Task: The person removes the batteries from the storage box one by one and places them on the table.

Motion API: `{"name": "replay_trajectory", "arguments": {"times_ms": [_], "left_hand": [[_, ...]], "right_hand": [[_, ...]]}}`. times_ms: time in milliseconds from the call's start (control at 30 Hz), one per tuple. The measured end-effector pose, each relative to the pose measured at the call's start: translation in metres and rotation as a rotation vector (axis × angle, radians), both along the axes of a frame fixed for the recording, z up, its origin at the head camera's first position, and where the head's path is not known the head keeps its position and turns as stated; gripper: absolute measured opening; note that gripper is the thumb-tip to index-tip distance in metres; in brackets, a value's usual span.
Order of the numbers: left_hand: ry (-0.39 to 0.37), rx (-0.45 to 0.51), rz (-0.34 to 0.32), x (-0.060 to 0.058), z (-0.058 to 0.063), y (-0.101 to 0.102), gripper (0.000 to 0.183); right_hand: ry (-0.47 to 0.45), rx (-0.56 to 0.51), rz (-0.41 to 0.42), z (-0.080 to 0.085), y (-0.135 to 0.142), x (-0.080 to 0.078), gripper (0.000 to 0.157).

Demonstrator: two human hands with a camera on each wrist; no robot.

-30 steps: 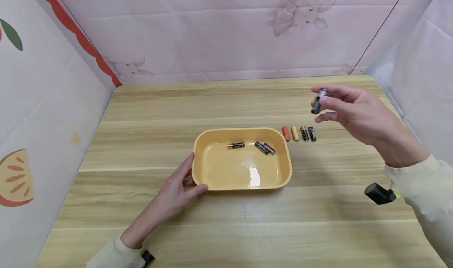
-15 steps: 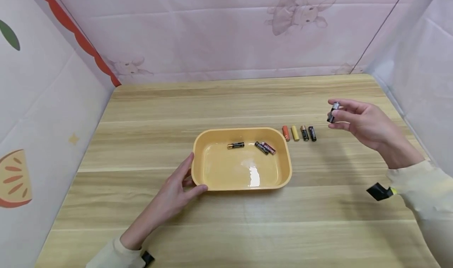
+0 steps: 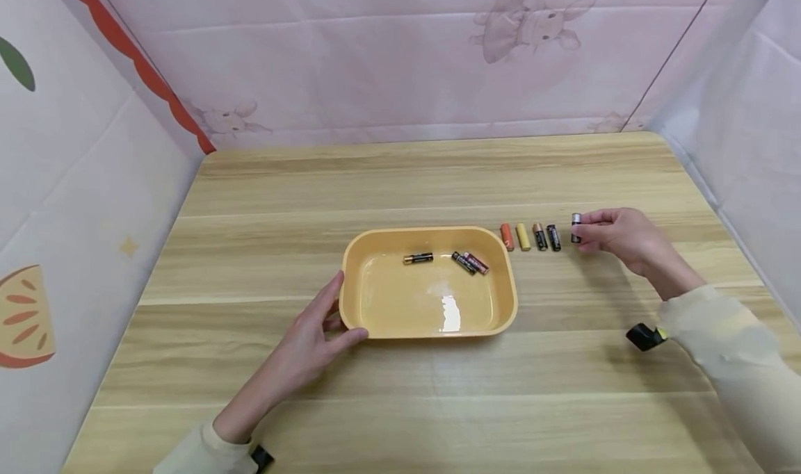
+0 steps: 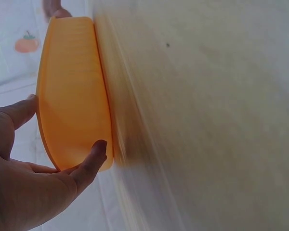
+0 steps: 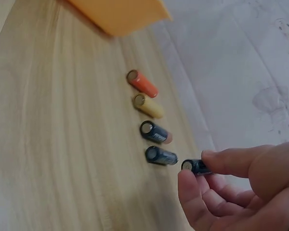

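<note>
In the head view my right hand [image 3: 626, 241] pinches a black battery with a silver end [image 3: 576, 228] between thumb and fingers, right of a row of batteries on the table. The row runs from an orange battery [image 3: 507, 237] through a yellow battery [image 3: 523, 237] and a black battery with a copper end [image 3: 540, 236] to a black battery [image 3: 553, 238]. My left hand [image 3: 306, 342] holds the left end of a yellow plastic tub [image 3: 428, 334], thumb at the near corner. Inside lie a black-and-gold battery [image 3: 418, 258], a dark battery [image 3: 464, 263] and a maroon battery [image 3: 477, 263].
The tub and the row stand on a wood-grain table [image 3: 400, 404]. A pink printed wall covering [image 3: 388, 71] rises behind it, with white coverings at both sides. The tub's orange-looking wall [image 5: 123, 17] borders the row in the right wrist view.
My right hand first moved right and toward me, then down and slightly left, bringing its battery beside the row and turning it nearly parallel. My left hand stays at the tub.
</note>
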State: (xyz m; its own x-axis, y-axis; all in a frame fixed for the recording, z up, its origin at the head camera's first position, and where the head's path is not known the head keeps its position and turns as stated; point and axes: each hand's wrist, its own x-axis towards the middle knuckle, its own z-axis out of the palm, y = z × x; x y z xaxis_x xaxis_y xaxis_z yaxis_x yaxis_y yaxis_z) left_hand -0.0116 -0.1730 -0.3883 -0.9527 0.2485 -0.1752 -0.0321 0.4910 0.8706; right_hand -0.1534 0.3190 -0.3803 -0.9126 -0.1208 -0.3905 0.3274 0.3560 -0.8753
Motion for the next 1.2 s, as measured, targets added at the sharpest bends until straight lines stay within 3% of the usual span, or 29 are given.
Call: {"name": "replay_trajectory", "arguments": {"times_ms": [200, 500, 1200], "left_hand": [[0.005, 0.004, -0.010, 0.000, 0.000, 0.000, 0.097], [0.000, 0.013, -0.003, 0.000, 0.000, 0.000, 0.097], [0.016, 0.024, 0.000, 0.000, -0.001, 0.000, 0.096]], "right_hand": [[0.019, 0.147, 0.021, -0.007, -0.003, 0.002, 0.039], [0.122, 0.398, 0.047, -0.011, -0.010, 0.003, 0.043], [0.128, 0.452, 0.039, -0.015, -0.014, 0.004, 0.042]]}}
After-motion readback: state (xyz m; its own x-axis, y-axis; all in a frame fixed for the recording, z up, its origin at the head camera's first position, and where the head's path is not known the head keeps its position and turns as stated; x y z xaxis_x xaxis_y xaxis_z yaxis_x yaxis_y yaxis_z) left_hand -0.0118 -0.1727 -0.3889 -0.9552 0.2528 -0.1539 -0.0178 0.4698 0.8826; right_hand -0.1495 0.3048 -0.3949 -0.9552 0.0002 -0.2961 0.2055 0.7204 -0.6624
